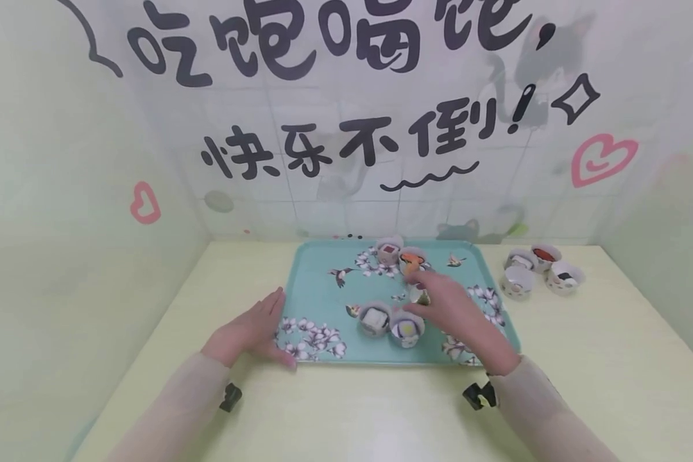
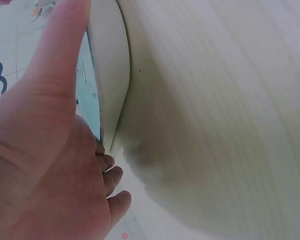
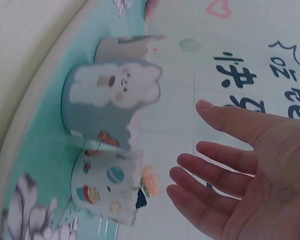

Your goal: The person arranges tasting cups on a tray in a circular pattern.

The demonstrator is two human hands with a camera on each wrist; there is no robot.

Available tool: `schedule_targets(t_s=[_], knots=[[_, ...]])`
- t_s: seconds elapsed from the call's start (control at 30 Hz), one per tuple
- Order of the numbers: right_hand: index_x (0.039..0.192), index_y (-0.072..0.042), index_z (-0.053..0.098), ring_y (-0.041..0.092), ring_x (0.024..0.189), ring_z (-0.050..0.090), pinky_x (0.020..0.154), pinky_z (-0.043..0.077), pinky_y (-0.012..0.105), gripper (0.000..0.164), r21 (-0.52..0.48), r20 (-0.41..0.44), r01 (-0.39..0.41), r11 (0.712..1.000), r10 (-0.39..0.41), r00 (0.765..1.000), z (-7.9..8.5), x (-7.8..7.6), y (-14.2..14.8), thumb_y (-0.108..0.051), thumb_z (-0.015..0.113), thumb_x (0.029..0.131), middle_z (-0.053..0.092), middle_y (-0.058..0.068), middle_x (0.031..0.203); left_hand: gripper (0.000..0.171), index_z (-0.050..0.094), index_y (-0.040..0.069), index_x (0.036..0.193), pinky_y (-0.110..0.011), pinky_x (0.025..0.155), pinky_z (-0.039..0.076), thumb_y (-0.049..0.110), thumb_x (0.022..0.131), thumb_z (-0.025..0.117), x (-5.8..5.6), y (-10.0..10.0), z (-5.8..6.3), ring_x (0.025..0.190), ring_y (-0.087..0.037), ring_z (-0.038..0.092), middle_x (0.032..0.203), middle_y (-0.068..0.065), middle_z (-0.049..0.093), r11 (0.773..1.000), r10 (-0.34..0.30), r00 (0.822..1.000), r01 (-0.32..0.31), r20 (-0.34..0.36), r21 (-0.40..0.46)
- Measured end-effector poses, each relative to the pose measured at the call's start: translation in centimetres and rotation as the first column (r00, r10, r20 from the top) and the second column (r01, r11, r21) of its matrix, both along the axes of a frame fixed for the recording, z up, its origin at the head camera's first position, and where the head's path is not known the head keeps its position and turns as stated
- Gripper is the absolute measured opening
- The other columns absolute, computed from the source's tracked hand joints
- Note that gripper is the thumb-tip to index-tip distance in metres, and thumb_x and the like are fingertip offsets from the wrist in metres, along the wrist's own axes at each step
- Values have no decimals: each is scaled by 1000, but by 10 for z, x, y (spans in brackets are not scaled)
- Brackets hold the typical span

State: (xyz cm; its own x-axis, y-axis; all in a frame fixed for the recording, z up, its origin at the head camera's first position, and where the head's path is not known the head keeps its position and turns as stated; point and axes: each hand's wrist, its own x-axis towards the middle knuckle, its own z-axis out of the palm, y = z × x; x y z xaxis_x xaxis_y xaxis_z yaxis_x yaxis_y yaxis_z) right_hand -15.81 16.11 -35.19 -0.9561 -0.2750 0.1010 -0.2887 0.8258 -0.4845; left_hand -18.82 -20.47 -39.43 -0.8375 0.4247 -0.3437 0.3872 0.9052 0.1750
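A turquoise tray (image 1: 317, 276) printed with flowers and birds lies on the table. My left hand (image 1: 251, 330) rests against its near-left corner, fingers straight along the left edge and thumb at the front edge. Over the tray hovers my right hand (image 1: 453, 311), fingers loosely spread and holding nothing. Beneath its fingertips sits a small paper cup (image 1: 420, 296), partly hidden. Nearer me stand a cup with a white piece (image 1: 374, 319) and a cup with a yellow-topped piece (image 1: 407, 330). Farther back are a cup with a dark red piece (image 1: 389, 251) and a cup with an orange piece (image 1: 412, 259).
Right of the tray, several more paper cups cluster on the table, among them one with a red-orange filling (image 1: 545, 256) and one with a black-and-white piece (image 1: 564, 278). A lettered backdrop (image 1: 346, 212) rises behind the table, and pale side walls (image 1: 81, 256) flank it.
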Motion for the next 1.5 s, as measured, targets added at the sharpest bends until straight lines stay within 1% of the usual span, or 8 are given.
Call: schedule_targets(t_s=[0.47, 0.7, 0.9, 1.0, 1.13, 1.23, 1.33, 1.5], knots=[[135, -1, 55, 44, 124, 58, 100, 53, 56, 50, -139, 39, 158, 978, -154, 987, 14, 0, 80, -26, 70, 94, 59, 24, 137, 149, 4, -12, 155, -55, 127, 16, 75, 60, 78, -12, 4, 4, 153, -47, 8, 164, -32, 1, 999, -8, 1000, 8, 0, -36], [138, 3, 50, 49, 126, 55, 98, 53, 60, 58, -223, 12, 249, 942, -253, 968, 21, 0, 123, -36, 65, 97, 55, 29, 138, 148, 4, -13, 154, -55, 127, 16, 74, 61, 79, -11, 0, 4, 153, -47, 9, 164, -32, 2, 1000, -1, 1000, 1, -10, -29], [144, 3, 43, 52, 130, 48, 99, 47, 66, 70, -274, 32, 374, 886, -380, 924, 13, 1, 153, -46, 60, 98, 50, 32, 143, 147, 7, -13, 154, -55, 127, 16, 73, 60, 81, -6, -1, 0, 153, -47, 10, 164, -32, 5, 1000, 0, 1000, 0, -16, -15], [146, 2, 43, 40, 127, 54, 94, 56, 38, 73, -311, 46, 429, 848, -438, 898, 4, -3, 165, -49, 59, 97, 52, 26, 142, 147, 7, -13, 154, -55, 128, 15, 72, 60, 81, -4, -1, 1, 153, -46, 10, 164, -32, 5, 1000, 12, 1000, -12, -14, -8], [146, 1, 44, -8, 98, 57, 70, 45, 1, 74, -394, 72, 467, 791, -480, 874, -9, -8, 179, -48, 64, 94, 63, -14, 113, 147, 6, -13, 154, -55, 128, 15, 72, 60, 81, -3, -2, 1, 153, -46, 9, 164, -31, 3, 1000, 12, 1000, -12, -6, -7], [146, 1, 43, -24, 86, 43, 69, 44, -2, 75, -433, 100, 480, 763, -488, 867, -16, -10, 184, -47, 66, 93, 46, -36, 98, 148, 5, -12, 155, -54, 128, 15, 73, 60, 80, -3, -1, 0, 153, -46, 8, 164, -31, 2, 1000, 12, 1000, -12, -4, -14], [145, -3, 46, -24, 87, 43, 71, 43, -2, 73, -449, 129, 497, 742, -497, 858, -22, -13, 186, -48, 67, 92, 44, -36, 98, 148, 5, -12, 155, -54, 128, 15, 73, 60, 80, -3, -2, 1, 153, -46, 8, 164, -31, 3, 1000, 11, 1000, -12, -13, -20], [127, -30, 55, -23, 83, 45, 69, 43, -1, 40, -516, 168, 515, 685, -509, 844, -33, -17, 187, -45, 68, 92, 47, -32, 98, 148, 4, -12, 155, -53, 128, 14, 74, 60, 79, 0, -2, 0, 154, -45, 7, 164, -30, 1, 999, 7, 1000, -7, 0, -38]])
